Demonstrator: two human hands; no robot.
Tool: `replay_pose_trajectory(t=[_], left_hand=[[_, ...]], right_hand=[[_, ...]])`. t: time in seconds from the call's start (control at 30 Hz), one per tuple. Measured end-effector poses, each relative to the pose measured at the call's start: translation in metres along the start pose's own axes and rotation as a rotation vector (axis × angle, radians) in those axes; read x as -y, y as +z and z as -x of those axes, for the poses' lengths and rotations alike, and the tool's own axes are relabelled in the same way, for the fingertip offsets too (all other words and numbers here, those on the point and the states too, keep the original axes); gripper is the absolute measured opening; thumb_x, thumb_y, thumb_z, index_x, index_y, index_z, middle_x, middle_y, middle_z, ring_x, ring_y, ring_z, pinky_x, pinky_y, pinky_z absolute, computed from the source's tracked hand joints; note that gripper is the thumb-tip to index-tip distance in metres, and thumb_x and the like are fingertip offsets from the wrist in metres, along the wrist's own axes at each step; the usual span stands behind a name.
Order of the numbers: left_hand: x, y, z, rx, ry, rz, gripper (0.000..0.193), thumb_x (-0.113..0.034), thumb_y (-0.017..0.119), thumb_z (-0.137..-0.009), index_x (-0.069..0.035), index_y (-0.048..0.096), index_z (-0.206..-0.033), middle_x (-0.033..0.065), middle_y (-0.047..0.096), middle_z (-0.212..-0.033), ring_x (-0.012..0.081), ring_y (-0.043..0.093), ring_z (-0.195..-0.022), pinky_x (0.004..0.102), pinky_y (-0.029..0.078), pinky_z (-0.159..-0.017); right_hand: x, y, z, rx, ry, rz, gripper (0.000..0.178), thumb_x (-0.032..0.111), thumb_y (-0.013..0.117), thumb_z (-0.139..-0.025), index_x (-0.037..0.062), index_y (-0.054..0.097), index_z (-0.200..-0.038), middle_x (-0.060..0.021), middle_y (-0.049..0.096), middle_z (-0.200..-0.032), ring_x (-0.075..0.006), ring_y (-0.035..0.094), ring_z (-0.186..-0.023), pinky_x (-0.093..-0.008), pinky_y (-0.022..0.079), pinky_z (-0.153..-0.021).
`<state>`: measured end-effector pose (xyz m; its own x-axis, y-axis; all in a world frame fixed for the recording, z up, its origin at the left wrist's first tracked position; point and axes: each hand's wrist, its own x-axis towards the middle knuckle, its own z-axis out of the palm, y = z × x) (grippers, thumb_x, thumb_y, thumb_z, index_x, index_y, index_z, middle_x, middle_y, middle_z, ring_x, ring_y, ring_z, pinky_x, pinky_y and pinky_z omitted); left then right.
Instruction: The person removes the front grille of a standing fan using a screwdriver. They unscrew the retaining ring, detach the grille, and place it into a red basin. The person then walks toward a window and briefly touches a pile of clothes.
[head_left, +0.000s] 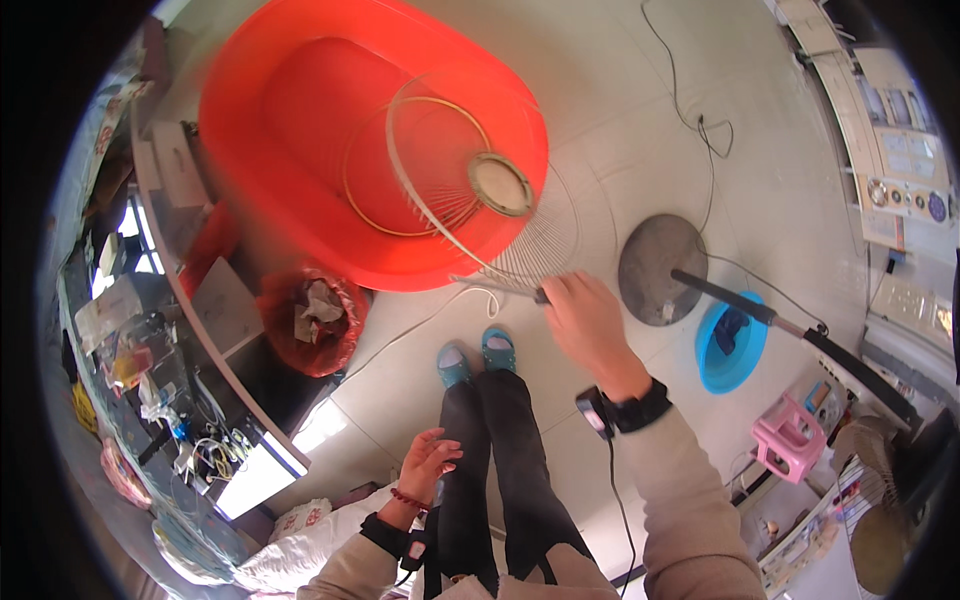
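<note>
The left hand (pixel 430 462) hangs near the lap, fingers loosely curled and apart, gripping nothing that shows; it seems to be at rest. The right hand (pixel 580 312) reaches forward, its fingers clamped on the dark handle of a slim metal tool (pixel 500 287). The shaft points left, perhaps held by its end to keep the tip clear of the fingers. Beyond the tip, a round wire fan guard (pixel 502 183) with a pale centre disc overlaps the near right rim of a large red tub (pixel 240 205). It is blurred, so whether the tool touches it, or the tub bears it, I cannot tell. On the floor to the right stands a dark round base (pixel 650 275), probably broad for balance, beside a blue basin (pixel 712 375) holding dark cloth.
</note>
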<state>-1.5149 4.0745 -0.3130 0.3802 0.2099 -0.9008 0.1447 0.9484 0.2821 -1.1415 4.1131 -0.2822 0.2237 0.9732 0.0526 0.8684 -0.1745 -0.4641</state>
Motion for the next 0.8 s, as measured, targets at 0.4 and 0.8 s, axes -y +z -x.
replay_pose_trajectory(t=[0.4,0.8], left_hand=[[0.008,-0.026,0.024,-0.114,0.079,0.170,0.034,-0.013,0.057,-0.097,-0.011,0.046,-0.129,0.0098,0.065,-0.107,0.0208,0.065,-0.096,0.0311,0.052,-0.077],[-0.043,0.010,0.050,0.114,0.156,0.044,0.030,-0.015,0.057,-0.097,-0.007,0.052,-0.126,0.0102,0.068,-0.103,0.0197,0.066,-0.092,0.0293,0.049,-0.071]], right_hand=[[-0.006,0.166,-0.066,0.323,0.096,0.235,0.008,0.009,0.055,-0.083,0.0085,0.058,-0.091,-0.0068,0.064,-0.089,-0.0265,0.062,-0.094,-0.0399,0.053,-0.073],[0.017,0.061,0.181,0.567,0.479,-0.223,0.017,0.019,0.061,-0.082,0.0058,0.061,-0.093,-0.0177,0.065,-0.089,-0.0403,0.062,-0.085,-0.0496,0.049,-0.072]])
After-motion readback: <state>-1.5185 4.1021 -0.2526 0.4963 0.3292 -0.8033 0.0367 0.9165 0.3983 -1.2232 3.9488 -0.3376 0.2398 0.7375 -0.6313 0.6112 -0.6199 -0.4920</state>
